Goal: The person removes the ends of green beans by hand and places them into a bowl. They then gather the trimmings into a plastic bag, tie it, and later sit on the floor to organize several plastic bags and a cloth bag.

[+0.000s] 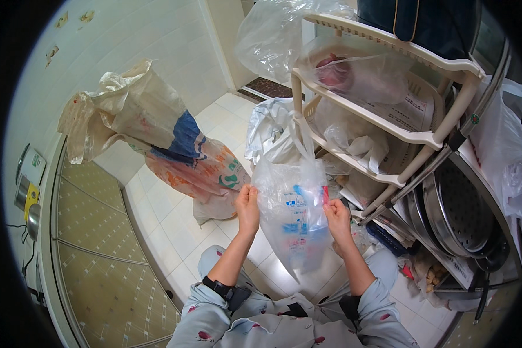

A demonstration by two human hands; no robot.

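A translucent plastic bag (293, 217) with blue and pink print is stretched between my two hands above the tiled floor. My left hand (247, 208) pinches its left edge, and my right hand (338, 219) grips the opposite edge by a red strip. The bag tapers to a point toward my knees. Just left of it stands a tall woven sack (191, 161) with orange, green and blue print, its upper part slumped toward the wall. Behind the held bag sits a crumpled white plastic bag (269, 126).
On the right, a beige plastic rack (369, 117) holds bagged items, including a reddish round one (332, 71). Metal pans (456, 209) stand on a lower rack beside it. To the left is a counter with patterned cabinet doors (95, 226). A large clear bag (269, 39) bulges at the top.
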